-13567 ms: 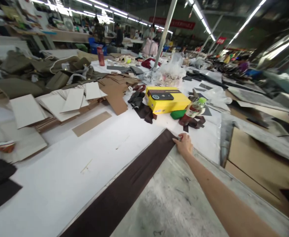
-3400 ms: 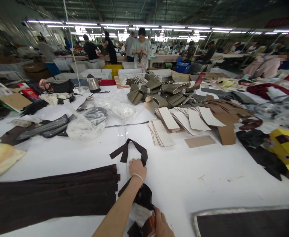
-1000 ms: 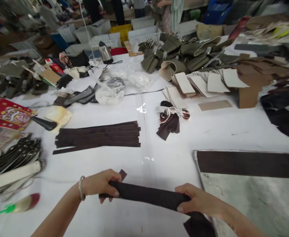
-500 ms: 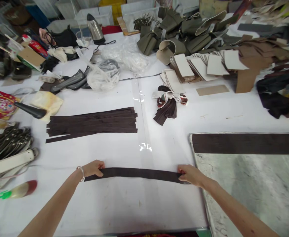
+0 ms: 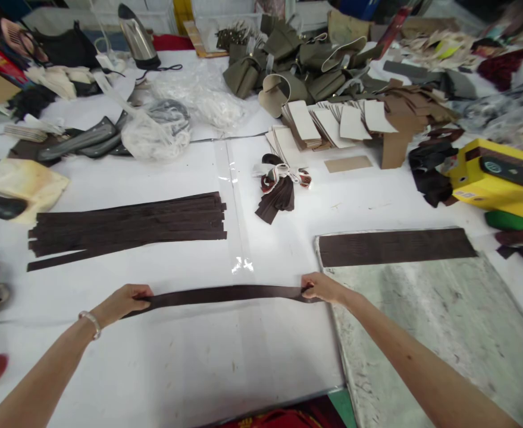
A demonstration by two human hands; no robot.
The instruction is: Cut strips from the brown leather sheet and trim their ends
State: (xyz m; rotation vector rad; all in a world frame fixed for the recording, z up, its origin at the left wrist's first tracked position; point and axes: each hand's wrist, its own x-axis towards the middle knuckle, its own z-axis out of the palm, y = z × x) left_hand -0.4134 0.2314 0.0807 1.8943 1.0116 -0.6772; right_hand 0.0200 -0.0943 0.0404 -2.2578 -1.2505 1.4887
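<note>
A long dark brown strip (image 5: 225,293) is stretched between my two hands above the white table. Near its left end, my left hand (image 5: 125,304) pinches it, with a bracelet at the wrist. My right hand (image 5: 326,289) grips the other end, beside the left edge of a greyish marbled board (image 5: 404,315). A flat dark brown panel (image 5: 397,246) lies along the board's far edge. Beyond my left hand rests a pile of dark brown strips (image 5: 131,223), with one strip lying askew at its front.
A tied bundle of dark strips (image 5: 281,187) sits mid-table. Behind it are stacked brown and white pieces (image 5: 345,122) and olive-green pouches (image 5: 306,59). At right stands a yellow box (image 5: 502,178). Clear plastic bags (image 5: 158,128) and a kettle (image 5: 138,38) are at the back left.
The view has turned to the right, bringing the yellow box fully in. Both hands still hold the strip, and its bow has straightened a little.
</note>
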